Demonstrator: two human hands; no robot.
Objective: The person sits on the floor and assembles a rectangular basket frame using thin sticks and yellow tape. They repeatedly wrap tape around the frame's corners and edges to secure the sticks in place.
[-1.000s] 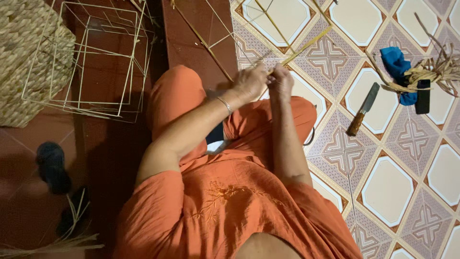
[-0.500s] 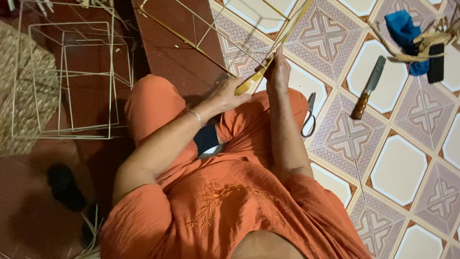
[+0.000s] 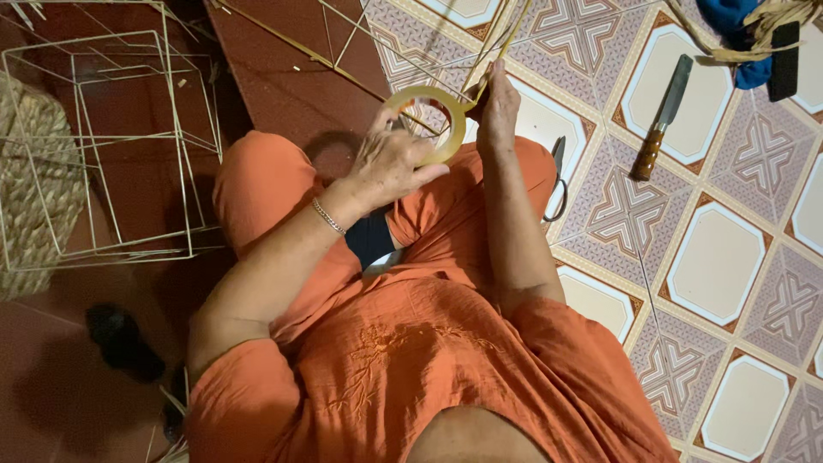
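I sit on the floor in orange clothes, both hands raised over my knees. My left hand (image 3: 390,163) grips a roll of yellowish tape (image 3: 437,107), fingers hooked through its ring. My right hand (image 3: 497,107) is closed around thin bamboo sticks (image 3: 506,34) that run up and away toward the top edge. The tape ring touches the sticks just beside my right fingers. A thin chain bracelet (image 3: 327,216) circles my left wrist.
A wire-like stick frame cube (image 3: 111,146) stands at left beside a woven basket (image 3: 34,189). Scissors (image 3: 557,176) lie by my right knee. A wooden-handled knife (image 3: 660,116) rests on the patterned tiles. Blue cloth and dry fibre (image 3: 746,39) sit top right. A dark sandal (image 3: 120,339) lies lower left.
The tape roll has turned face-on in my left hand, its ring now plainly visible. Both hands stay together at the sticks. The view has shifted so the floor objects sit further right.
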